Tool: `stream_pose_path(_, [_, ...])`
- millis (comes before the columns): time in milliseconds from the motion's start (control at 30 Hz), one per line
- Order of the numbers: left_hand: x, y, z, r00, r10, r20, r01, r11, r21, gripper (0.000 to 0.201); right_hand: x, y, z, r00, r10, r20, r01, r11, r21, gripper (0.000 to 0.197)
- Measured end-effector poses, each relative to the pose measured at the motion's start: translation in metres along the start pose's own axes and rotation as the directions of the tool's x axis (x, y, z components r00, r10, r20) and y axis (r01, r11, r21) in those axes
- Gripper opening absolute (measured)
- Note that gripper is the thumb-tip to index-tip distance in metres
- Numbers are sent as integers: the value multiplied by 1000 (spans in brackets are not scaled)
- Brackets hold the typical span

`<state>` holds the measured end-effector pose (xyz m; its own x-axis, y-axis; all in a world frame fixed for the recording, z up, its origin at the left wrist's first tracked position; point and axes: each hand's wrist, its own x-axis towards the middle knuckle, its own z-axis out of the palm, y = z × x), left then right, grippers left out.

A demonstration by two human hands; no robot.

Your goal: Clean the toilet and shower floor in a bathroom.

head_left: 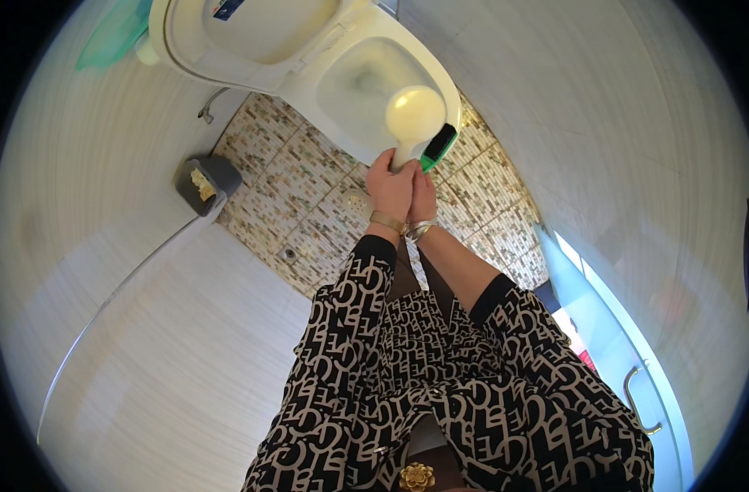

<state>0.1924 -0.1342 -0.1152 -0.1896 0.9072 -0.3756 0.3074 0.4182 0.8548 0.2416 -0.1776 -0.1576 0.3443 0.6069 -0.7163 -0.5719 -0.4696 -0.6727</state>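
Scoop and brush together at the front of the bowl: steady both, mind the rim

Your left hand (388,187) is clamped on the handle of the white scoop (415,115), whose round head hangs over the near part of the toilet bowl (333,127). Your right hand (424,202) presses against the left and looks closed on the green brush (438,146); its fingers are partly hidden, so you cannot tell how firm that hold is. The brush, black bristles outward, sits just beside the scoop, over the front rim or close to it.

With the handles crowded together, separate your wrists a little before either tool turns, so that one doesn't knock the other. Hold the scoop level if it carries water; whether it does can't be told from here. Angle the bristles inward, so that drips fall inside rather than on the patterned floor (309,217).

The rim is the nearest edge, right by the brush. The pale wall (588,115) rises beyond it on the right, so give that elbow little swing. The raised lid (268,37) limits reach at the upper left. The grey bin (224,175) stands well apart to the left, leaving floor between it and your hands for drawing back.
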Motion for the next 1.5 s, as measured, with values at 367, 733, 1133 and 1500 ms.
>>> stream_pose_path(367, [57, 26, 19, 873, -320, 367, 486, 532, -693, 22, -8, -41, -25, 992, 79, 102, -102, 966, 236, 37])
stream_pose_path(733, [125, 35, 39, 918, -355, 175, 388, 897, -212, 31, -43, -40, -16, 991, -33, 129, 8, 982, 191, 32])
stream_pose_path(1133, [131, 18, 44, 960, -11, 281, 27, 998, -53, 20, -39, -46, -7, 984, -65, 165, 21, 966, 256, 29])
stream_pose_path(1500, [123, 35, 46, 967, 126, 220, -113, 991, -71, 9, -37, -45, -11, 982, -81, 168, 33, 961, 273, 29])
